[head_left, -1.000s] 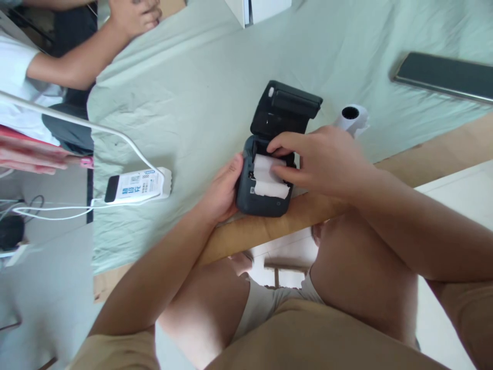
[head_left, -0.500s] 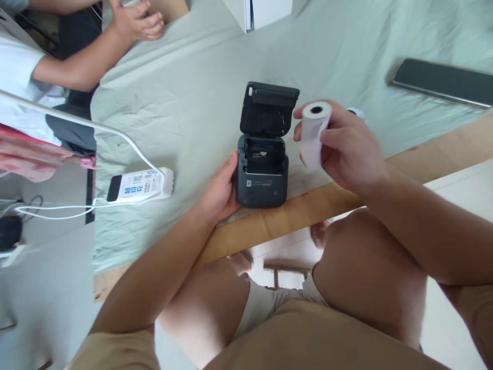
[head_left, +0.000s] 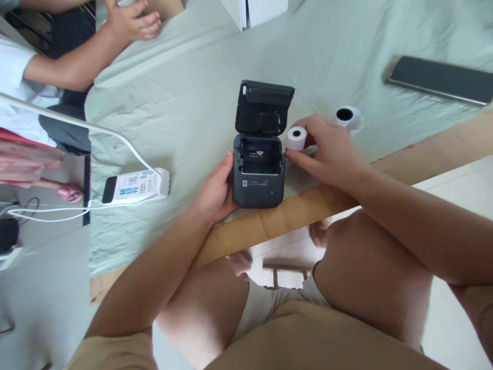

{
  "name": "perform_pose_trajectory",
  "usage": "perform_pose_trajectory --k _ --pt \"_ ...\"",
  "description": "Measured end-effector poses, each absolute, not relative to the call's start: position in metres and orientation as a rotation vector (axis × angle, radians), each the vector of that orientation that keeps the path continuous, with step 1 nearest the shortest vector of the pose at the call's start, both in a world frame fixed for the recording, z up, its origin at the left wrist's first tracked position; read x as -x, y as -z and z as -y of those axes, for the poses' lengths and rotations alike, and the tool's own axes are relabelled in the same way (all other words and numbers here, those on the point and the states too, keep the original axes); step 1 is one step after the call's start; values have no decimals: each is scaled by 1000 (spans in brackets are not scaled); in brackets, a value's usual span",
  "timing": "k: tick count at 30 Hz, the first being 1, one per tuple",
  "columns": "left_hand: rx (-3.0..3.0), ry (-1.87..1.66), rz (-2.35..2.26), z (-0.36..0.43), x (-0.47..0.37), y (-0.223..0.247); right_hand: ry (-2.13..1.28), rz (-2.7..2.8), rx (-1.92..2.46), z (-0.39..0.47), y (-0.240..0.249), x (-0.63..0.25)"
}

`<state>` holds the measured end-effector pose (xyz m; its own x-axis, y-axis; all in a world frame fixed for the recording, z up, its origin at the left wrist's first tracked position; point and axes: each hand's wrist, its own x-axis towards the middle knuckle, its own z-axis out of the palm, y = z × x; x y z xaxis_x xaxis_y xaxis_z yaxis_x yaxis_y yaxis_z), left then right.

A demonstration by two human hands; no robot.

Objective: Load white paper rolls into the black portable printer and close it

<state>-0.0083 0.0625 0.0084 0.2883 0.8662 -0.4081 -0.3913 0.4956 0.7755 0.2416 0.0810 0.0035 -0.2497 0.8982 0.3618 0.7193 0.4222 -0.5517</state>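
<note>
A small black printer [head_left: 259, 187] stands near the table's front edge, its lid tipped up and back and its inner bay showing. My left hand [head_left: 219, 191] grips the printer's left side, thumb along the edge. Just right of the printer, my right hand [head_left: 325, 149] holds a white paper roll [head_left: 296, 137] upright between thumb and fingers, its dark core facing up. Behind my right hand lies a second white roll [head_left: 354, 122] with a wider black core.
A dark phone [head_left: 442, 79] lies at the right. On the left is a white power strip [head_left: 157, 184] with cables. A white box [head_left: 265, 11] stands at the back. Another person's hand [head_left: 134, 20] rests by a cardboard piece [head_left: 167, 7] at the back left.
My right hand has moved down and left, bringing the paper roll beside the printer. The second roll, mostly hidden before, now shows. My left hand stays on the printer.
</note>
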Motion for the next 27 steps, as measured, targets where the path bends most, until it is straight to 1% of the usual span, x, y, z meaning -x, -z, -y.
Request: perform_pose_trajectory --k 4,8,10,13,15,20,23,27 --pt "-603 -919 -930 -63 8 -8 -370 2102 1486 -82 -1 -240" --pt "-615 -906 -913 -61 7 -10 -301 2071 1508 -70 -21 -243" --pt "-605 -907 -924 -60 7 -12 -150 2017 1456 -62 -35 -251" --pt "-590 -895 -957 -60 7 -15 174 1921 1351 -61 -47 -274" --pt "-587 -892 -981 -59 6 -17 249 1937 1342 -68 -44 -291" --pt "-580 -911 -983 -59 3 -18 -51 2049 1581 -93 -14 -317" --pt "-596 -926 -964 -61 5 -14 -186 2035 1561 -104 -1 -321" --pt "-661 -921 -936 -63 9 -7 -233 1948 1525 -107 4 -322"
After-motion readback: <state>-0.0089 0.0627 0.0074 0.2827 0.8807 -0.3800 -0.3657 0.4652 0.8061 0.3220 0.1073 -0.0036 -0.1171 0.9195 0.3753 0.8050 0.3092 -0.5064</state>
